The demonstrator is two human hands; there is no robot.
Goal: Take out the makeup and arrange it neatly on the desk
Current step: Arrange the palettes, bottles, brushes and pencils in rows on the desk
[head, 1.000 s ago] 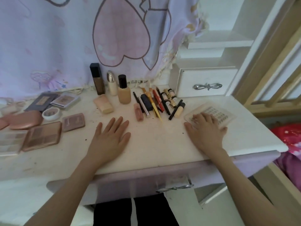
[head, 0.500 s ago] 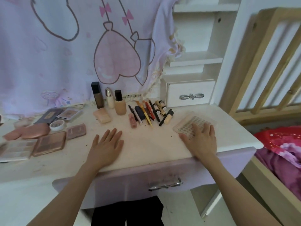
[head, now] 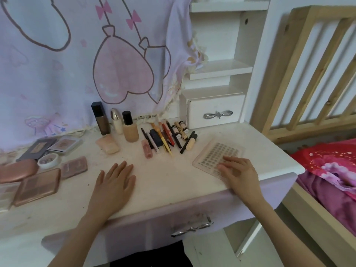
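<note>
Here the left hand (head: 115,182) lies flat, fingers straight, on the white desk top (head: 169,182). The right hand (head: 238,173) rests relaxed on the clear rectangular lash tray (head: 215,153). Pencils, tubes and brushes (head: 165,138) lie side by side behind; pink compacts (head: 36,186) sit left.

This is a bedroom in a home, at a dressing table. A white surface (head: 173,176) across the middle of the frame carries makeup: bottles (head: 131,130), pencils (head: 167,137) and compacts (head: 36,186). A pink cartoon cloth (head: 86,64) hangs at upper left, white shelves (head: 219,69) with a small drawer (head: 215,112) stand at upper centre, and a wooden bed frame (head: 308,74) with red bedding (head: 331,164) fills the right.
</note>
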